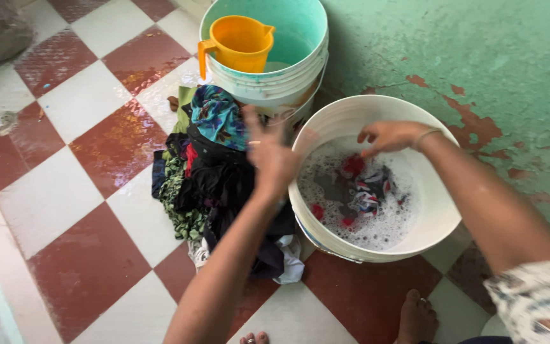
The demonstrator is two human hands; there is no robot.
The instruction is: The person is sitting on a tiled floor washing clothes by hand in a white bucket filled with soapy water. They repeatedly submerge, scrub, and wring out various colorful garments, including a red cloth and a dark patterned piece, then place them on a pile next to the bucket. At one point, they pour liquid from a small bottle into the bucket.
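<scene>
Soaking clothes (359,191), red, grey and patterned, lie in sudsy water inside the white bucket (437,220), which stands on the red-and-white checked floor tiles (90,185). In the head view, the right hand (389,136) reaches over the far rim of that bucket, fingers bent down and narrowly spread, fingertips just above the foam near a red piece; it grips nothing that I can make out. The left hand (274,156) hovers over the bucket's left rim, open with fingers spread, blurred, holding nothing. Left of the bucket lies a pile of dry clothes (214,172). Behind the bucket stands a turquoise bucket (300,38) with an orange jug (240,43) inside it.
</scene>
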